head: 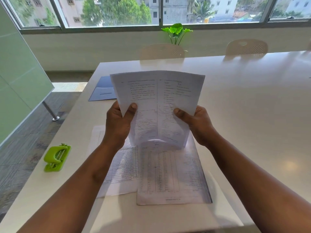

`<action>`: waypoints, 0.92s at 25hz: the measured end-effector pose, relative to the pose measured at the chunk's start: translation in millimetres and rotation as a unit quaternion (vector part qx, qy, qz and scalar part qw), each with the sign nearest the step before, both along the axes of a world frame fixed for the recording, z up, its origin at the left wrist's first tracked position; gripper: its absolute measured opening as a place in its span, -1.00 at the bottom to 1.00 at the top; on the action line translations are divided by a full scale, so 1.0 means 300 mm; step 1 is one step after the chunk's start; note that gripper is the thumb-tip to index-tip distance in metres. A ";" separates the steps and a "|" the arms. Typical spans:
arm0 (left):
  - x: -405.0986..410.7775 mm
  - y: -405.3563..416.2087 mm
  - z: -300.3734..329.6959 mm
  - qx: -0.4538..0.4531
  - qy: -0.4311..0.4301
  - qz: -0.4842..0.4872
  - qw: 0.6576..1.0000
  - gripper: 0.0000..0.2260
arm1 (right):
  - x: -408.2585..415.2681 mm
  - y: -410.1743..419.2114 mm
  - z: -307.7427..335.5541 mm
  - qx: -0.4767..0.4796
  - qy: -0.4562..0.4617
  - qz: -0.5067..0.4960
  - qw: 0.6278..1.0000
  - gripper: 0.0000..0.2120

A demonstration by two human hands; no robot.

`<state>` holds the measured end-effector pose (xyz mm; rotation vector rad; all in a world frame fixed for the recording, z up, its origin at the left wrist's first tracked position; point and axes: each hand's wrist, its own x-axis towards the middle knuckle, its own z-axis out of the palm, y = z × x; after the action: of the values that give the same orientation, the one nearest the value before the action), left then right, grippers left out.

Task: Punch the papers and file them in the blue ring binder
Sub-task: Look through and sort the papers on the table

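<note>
far left of the frame, a lime-green hole punch (56, 157) sits alone on the white table (252, 101), untouched. moving in, the left hand (118, 122) is clamped on the lower left edge of a small stack of printed papers (157, 105), thumb on the front, fingers hidden behind. the stack stands upright at centre frame, bottom edge bowing on the sheets lying flat below; two columns of print, too blurred to read. up behind it, left of centre, the blue ring binder (102, 90) lies on the table, partly hidden by the stack. below the hands, loose printed sheets (168, 174) show tables, illegible. right of centre, the right hand (196, 121) pinches the stack's lower right edge, thumb on front.
</note>
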<state>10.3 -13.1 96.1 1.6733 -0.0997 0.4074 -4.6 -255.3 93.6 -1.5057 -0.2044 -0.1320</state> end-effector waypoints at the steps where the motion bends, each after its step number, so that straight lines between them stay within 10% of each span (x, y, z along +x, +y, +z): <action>1: 0.001 0.002 -0.003 -0.005 -0.003 0.001 1.000 -0.78 | 0.001 0.002 -0.002 -0.008 0.001 0.001 1.000 -0.83; 23: -0.018 -0.030 -0.014 -0.066 0.038 -0.067 0.995 -0.73 | 0.018 -0.009 -0.061 -0.033 0.018 0.035 0.999 -0.73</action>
<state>5.0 -22.0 91.9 1.5394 -0.1250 0.2446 0.8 -258.1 75.4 -1.5629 -0.2339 -0.0423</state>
